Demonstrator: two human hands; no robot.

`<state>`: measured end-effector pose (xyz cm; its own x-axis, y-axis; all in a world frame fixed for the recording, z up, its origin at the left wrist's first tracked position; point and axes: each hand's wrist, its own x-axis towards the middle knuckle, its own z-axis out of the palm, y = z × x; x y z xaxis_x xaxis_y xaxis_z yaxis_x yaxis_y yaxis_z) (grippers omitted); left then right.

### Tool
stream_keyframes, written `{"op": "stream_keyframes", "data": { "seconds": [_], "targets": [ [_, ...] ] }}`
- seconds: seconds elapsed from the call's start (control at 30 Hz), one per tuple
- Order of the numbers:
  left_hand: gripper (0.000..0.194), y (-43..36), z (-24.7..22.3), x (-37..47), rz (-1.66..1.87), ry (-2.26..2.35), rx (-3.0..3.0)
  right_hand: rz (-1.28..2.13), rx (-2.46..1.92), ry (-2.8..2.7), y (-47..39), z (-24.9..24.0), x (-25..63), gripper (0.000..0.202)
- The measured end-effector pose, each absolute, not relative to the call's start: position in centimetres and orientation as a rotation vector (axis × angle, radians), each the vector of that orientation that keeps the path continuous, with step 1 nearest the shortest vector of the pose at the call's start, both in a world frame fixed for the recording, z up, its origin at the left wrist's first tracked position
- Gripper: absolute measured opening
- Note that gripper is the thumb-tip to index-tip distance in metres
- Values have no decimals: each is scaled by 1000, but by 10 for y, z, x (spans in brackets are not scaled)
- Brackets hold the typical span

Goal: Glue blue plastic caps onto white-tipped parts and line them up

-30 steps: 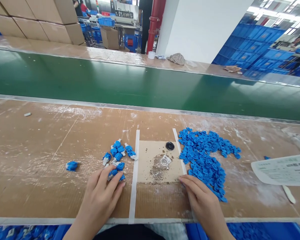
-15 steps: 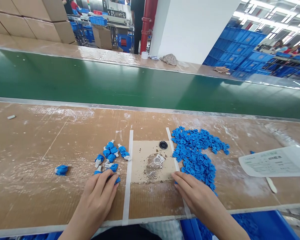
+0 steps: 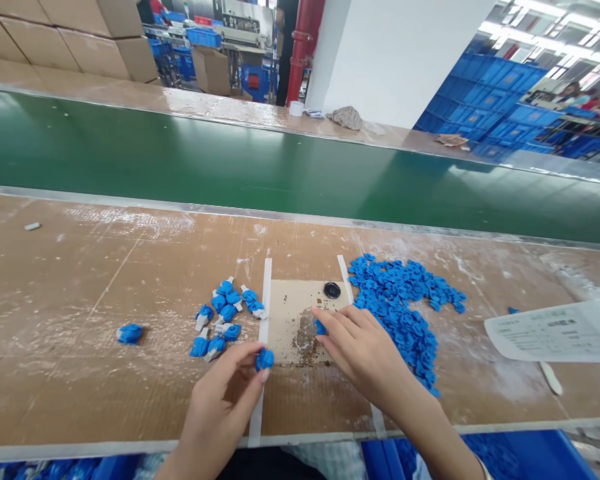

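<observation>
My left hand [image 3: 225, 397] pinches a small blue rounded piece [image 3: 265, 359] between thumb and forefinger, just left of a taped cardboard pad [image 3: 284, 300]. Over the wet, spotted middle of that pad, my right hand [image 3: 363, 343] grips a small blue plastic part [image 3: 321, 327], partly hidden by its fingers. The small clear round item on the pad is mostly covered by that hand. A black round cap [image 3: 332, 290] lies at the pad's upper right. Several blue pieces with white tabs [image 3: 227, 312] lie left of the pad. To its right spreads a heap of flat blue parts [image 3: 397, 293].
One blue piece [image 3: 130, 334] lies apart at the left. A printed plastic bag [image 3: 555, 330] and a white stick-like tool [image 3: 551, 379] lie at the right. Beyond the table runs a green conveyor belt [image 3: 230, 160]. Blue bins [image 3: 535, 453] sit below the front edge.
My left hand has lifted from the group of tabbed pieces and moved right with a blue piece. My right hand has moved from the heap's edge onto the pad with a blue part.
</observation>
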<state>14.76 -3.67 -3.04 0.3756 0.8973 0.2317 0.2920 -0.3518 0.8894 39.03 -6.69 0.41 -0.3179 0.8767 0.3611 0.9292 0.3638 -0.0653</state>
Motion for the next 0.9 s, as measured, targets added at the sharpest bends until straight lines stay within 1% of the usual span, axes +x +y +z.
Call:
{"op": "stream_keyframes", "data": {
  "seconds": [0.07, 0.2, 0.3, 0.4, 0.63, 0.73, 0.83, 0.9],
  "targets": [
    [24, -38, -28, 156, 932, 1023, 1490, -90, -1564, -2152, -71, 3, 388, 29],
    [34, -39, -17, 174, 848, 884, 1021, 373, -1465, -1663, -85, -4, 374, 35],
    [38, -41, -10, 185, 811, 812, 898, 643, -1339, -1376, -94, -9, 360, 38],
    [37, -44, -7, 191, 809, 786, 884, 757, -1252, -1232, -98, -11, 349, 37],
    [38, -48, -7, 194, 818, 802, 883, 698, -1317, -1290, -103, -14, 346, 38],
    [39, -49, -8, 195, 814, 817, 889, 502, -1403, -1457, -103, -11, 342, 36],
    [39, -47, -10, 195, 802, 816, 880, 260, -1385, -1742, -104, -8, 334, 35],
    [39, -46, -11, 193, 800, 819, 879, 204, -1339, -1890, -105, -7, 331, 37]
  ]
}}
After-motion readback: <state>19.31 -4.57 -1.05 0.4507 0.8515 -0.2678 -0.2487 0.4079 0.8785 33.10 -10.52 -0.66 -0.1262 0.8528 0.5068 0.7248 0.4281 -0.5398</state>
